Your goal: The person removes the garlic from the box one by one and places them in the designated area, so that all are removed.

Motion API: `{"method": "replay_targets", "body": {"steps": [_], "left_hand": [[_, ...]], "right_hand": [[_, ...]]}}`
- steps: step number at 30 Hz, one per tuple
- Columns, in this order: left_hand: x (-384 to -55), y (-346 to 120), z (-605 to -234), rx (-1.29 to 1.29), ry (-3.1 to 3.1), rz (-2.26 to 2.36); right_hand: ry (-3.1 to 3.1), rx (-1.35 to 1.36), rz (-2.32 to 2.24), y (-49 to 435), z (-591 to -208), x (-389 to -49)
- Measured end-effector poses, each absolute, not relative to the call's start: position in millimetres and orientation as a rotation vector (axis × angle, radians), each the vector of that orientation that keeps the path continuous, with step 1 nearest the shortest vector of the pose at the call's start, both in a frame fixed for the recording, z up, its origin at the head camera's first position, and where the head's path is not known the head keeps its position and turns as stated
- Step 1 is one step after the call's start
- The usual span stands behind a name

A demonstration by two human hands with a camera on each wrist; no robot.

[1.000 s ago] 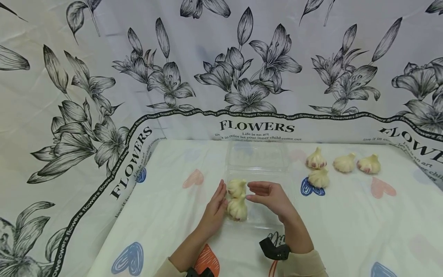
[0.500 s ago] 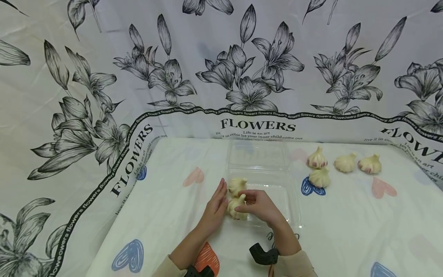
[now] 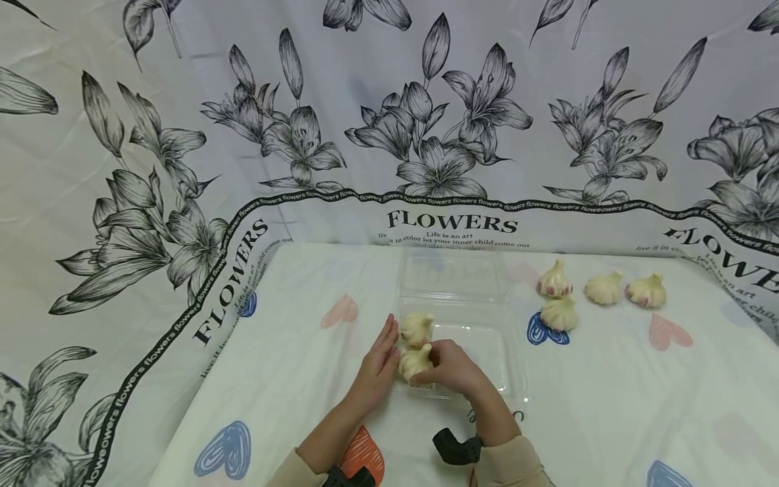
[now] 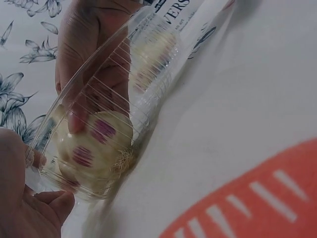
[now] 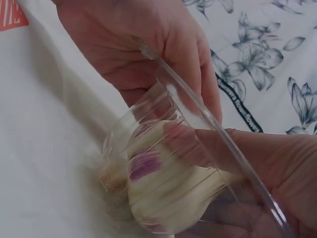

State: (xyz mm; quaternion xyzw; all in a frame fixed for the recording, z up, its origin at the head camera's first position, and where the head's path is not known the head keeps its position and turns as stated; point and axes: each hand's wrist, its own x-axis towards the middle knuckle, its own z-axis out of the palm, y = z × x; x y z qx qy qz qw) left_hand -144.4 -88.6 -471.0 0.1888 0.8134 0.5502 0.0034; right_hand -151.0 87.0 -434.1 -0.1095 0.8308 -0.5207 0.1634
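Note:
Two pale garlic bulbs sit in the left part of a clear plastic clamshell box [image 3: 518, 368]: a near bulb [image 3: 414, 364] and a far bulb [image 3: 416, 329] just behind it. My right hand [image 3: 456, 368] grips the near bulb, its thumb [image 5: 198, 144] lying across the purple-streaked skin. Through the ribbed wall, the left wrist view shows the same bulb [image 4: 94, 144] with its root tuft toward the table. My left hand [image 3: 374, 370] lies along the outside of the box's left wall, fingers extended. Part of the near bulb is hidden behind the right hand.
The box's hinged lid [image 3: 453, 274] lies opened out toward the back. To the right stand several more garlic bulbs, among them one [image 3: 647, 291] at the far right. A white cloth with printed hearts [image 3: 341, 311] covers the table, and a flower-print curtain [image 3: 438, 162] hangs behind.
From beside the far bulb, my right hand has moved left and nearer to me, and its fingers have closed on the near bulb. My left hand has stayed at the box's wall.

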Motion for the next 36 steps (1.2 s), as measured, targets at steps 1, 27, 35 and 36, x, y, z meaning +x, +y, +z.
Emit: {"method": "replay_targets", "body": {"steps": [1,27,35,36], "left_hand": [[-144.5,-88.4,-471.2,0.593,2.553,1.725],[-144.3,-87.1,-469.7,0.567,2.533,1.767],[-145.2,-87.0,-471.7,0.548,2.562,1.753],[-145.2,-87.0,-471.8,0.551,2.560,1.753]], "right_hand": [[2.376,-0.312,-1.478,87.0,-434.2,-150.8],[2.554,-0.242,-1.499,107.3,-403.7,-144.6],[2.640,-0.257,-1.468,135.6,-390.9,-142.8],[2.657,-0.255,-1.459,139.7,-389.4,-142.4]]}}
